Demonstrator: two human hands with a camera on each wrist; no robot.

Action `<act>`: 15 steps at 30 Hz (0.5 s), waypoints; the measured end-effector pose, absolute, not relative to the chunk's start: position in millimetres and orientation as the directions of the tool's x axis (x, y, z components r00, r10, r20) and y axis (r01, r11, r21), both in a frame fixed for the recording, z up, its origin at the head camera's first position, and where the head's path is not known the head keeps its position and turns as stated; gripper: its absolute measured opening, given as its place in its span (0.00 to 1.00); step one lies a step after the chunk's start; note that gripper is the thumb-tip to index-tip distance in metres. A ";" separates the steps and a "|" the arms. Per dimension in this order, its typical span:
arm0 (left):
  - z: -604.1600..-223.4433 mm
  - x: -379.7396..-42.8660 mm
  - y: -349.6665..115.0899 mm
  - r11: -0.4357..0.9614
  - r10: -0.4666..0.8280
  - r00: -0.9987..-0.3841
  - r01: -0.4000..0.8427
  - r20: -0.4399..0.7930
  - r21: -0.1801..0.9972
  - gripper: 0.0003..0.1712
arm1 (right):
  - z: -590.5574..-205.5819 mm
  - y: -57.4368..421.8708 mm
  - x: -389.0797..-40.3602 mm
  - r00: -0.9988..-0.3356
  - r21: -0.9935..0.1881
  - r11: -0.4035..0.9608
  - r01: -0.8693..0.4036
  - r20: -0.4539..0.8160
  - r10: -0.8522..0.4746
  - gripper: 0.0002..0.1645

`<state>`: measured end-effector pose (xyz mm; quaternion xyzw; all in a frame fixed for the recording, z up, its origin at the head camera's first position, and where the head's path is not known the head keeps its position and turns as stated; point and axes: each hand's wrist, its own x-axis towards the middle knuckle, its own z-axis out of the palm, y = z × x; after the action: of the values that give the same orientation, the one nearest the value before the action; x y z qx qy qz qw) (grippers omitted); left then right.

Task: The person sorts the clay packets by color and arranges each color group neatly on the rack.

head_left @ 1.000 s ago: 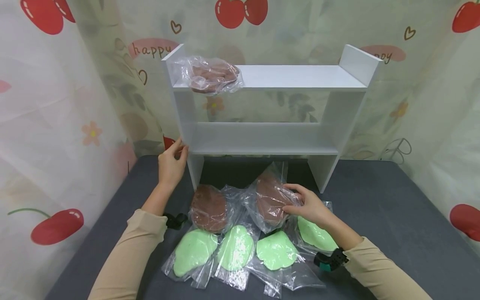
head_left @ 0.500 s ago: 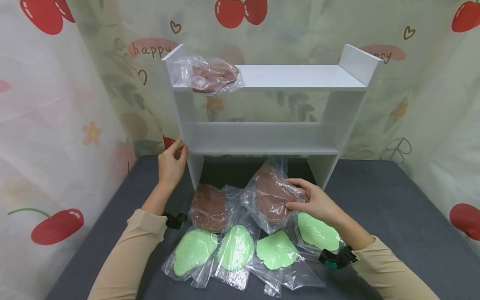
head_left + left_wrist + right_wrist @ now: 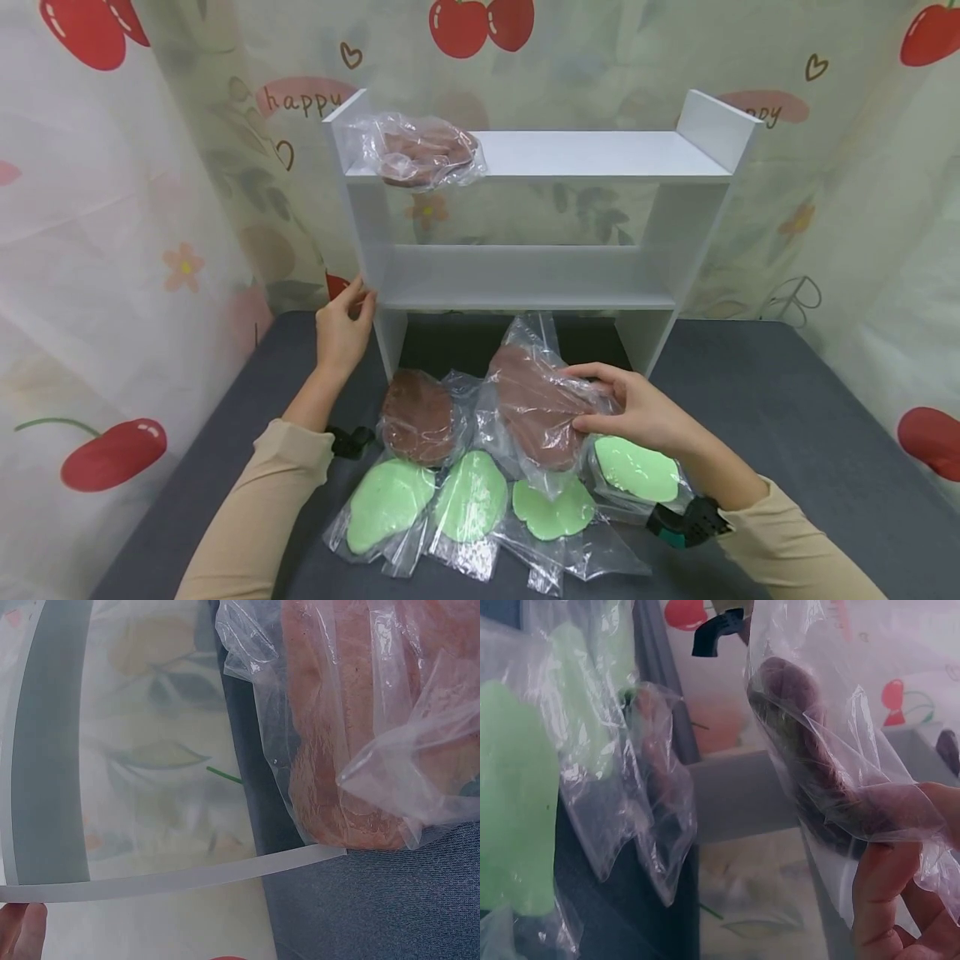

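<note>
In the head view my right hand (image 3: 637, 412) pinches the right edge of a flat brown piece (image 3: 528, 396) in a clear plastic bag, tilted above the table. Up close in the right wrist view, thumb and fingers grip that bagged brown piece (image 3: 799, 712) through the plastic. My left hand (image 3: 341, 333) touches the outer left side of a white shelf (image 3: 517, 279) with its fingertips. Another bagged brown piece (image 3: 417, 417) lies by the shelf's left foot. Nearer the front are several bagged green pieces (image 3: 393, 500), one partly under the held bag.
On the shelf's top board, at the left, sits a bag of brown pieces (image 3: 427, 150). The dark table (image 3: 787, 433) extends to both sides. Patterned cloth (image 3: 570, 75) hangs behind and at the sides.
The held brown piece has swung left at its top and come forward, its bag now overlapping a green piece. My right hand has shifted slightly right. My left hand has stayed put.
</note>
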<state>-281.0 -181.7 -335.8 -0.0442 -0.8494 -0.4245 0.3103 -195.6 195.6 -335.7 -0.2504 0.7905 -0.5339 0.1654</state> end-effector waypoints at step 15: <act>-335.6 -279.7 -182.0 0.626 -0.186 -0.812 0.336 0.553 0.704 0.24 | -309.4 192.9 -186.2 -0.754 -0.901 0.189 -0.391 0.196 -0.626 0.36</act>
<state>-279.7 -182.0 -335.6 -0.0442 -0.8492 -0.4301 0.3033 -186.2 192.9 -309.4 -0.3333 0.7632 -0.5428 0.1084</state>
